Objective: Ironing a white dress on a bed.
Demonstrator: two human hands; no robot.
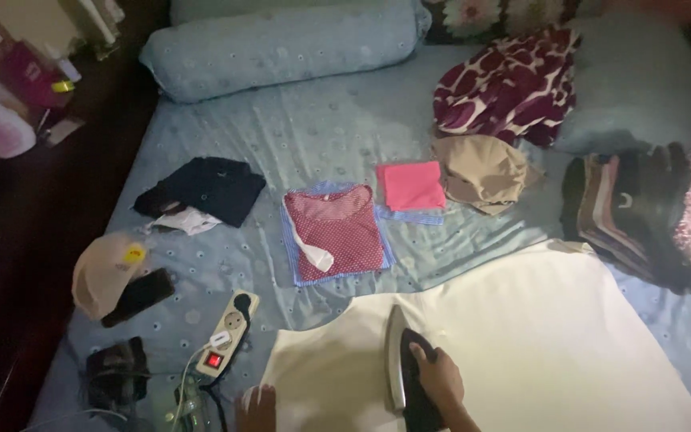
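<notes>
Iron [406, 376], long axis running away from the person, stood on the cream cloth [537, 344] spread over the bed [297, 136]; right hand [439, 376] closed round its handle, left hand [256, 408] pressed flat, fingers spread, on the cloth just left.

Two bare hands show at the bottom edge of the dim view. The right hand [437, 374] appears with its wrist and part of a forearm, and no sleeve, watch or ring can be made out. Of the left hand [257, 406] only fingers and knuckles show, also uncovered. No gloves are worn. Low light hides finer detail.
</notes>
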